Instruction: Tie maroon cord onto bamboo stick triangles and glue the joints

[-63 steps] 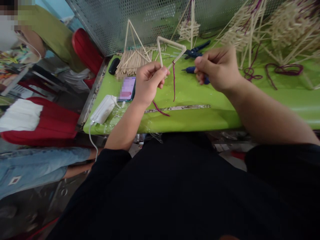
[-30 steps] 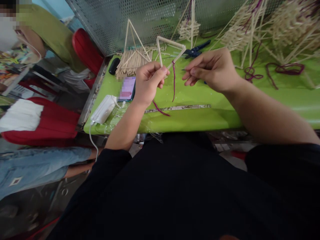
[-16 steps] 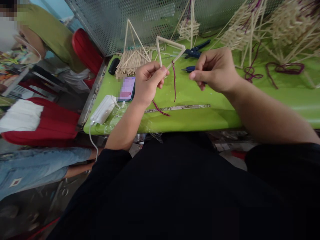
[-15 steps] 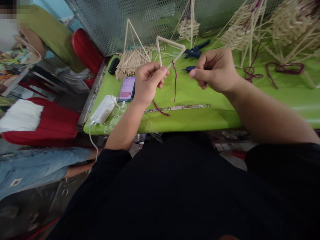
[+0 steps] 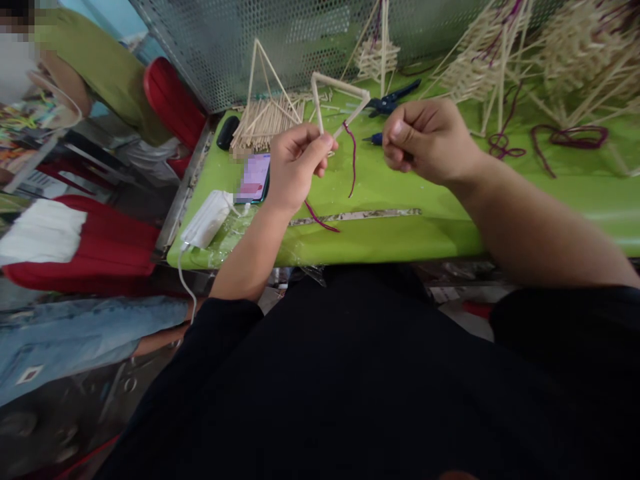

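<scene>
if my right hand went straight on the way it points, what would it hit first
Most likely the purple string hanging from the stick frame in your left hand; the blue tool looks lower, though depth is unclear.

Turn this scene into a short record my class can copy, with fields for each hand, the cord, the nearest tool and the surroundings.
Left hand: pinches a stick frame
Right hand: fingers curled; whether it holds anything is unclear
Cord: purple cord hanging from one side of the frame
Nearest tool: blue tool, partly hidden by the right hand
Surroundings: phone and pile of sticks on a green table
</scene>
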### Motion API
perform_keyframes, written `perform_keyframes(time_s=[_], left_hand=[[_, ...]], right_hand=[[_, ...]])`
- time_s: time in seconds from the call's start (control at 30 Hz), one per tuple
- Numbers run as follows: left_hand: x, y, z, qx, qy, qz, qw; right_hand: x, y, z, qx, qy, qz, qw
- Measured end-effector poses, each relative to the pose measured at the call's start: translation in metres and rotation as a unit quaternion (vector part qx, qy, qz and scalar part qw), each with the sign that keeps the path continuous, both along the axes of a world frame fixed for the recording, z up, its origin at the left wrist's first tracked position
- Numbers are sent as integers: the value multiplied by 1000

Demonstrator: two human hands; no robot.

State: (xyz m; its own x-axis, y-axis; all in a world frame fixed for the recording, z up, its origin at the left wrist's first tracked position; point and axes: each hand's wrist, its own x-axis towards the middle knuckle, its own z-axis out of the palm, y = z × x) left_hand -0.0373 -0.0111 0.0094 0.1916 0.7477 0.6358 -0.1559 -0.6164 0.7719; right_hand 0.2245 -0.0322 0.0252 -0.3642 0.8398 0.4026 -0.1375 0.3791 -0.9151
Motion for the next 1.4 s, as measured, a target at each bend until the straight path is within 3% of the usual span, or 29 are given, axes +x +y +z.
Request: perform_keyframes(time_s=[0.27, 0.73, 1.03, 1.4], left_hand=[[1, -2, 2, -9, -11, -8, 1000], [2, -4, 5, -12, -17, -1, 1000], [0, 0, -2, -4, 12, 6, 1000], [0, -6, 1, -26, 49, 33, 998]], right_hand=[[4, -3, -2, -40, -9, 36, 998], [3, 1, -5, -3, -4, -5, 1000], [0, -8, 1, -27, -8, -20, 999], [1, -4, -1, -64, 8, 7, 998]])
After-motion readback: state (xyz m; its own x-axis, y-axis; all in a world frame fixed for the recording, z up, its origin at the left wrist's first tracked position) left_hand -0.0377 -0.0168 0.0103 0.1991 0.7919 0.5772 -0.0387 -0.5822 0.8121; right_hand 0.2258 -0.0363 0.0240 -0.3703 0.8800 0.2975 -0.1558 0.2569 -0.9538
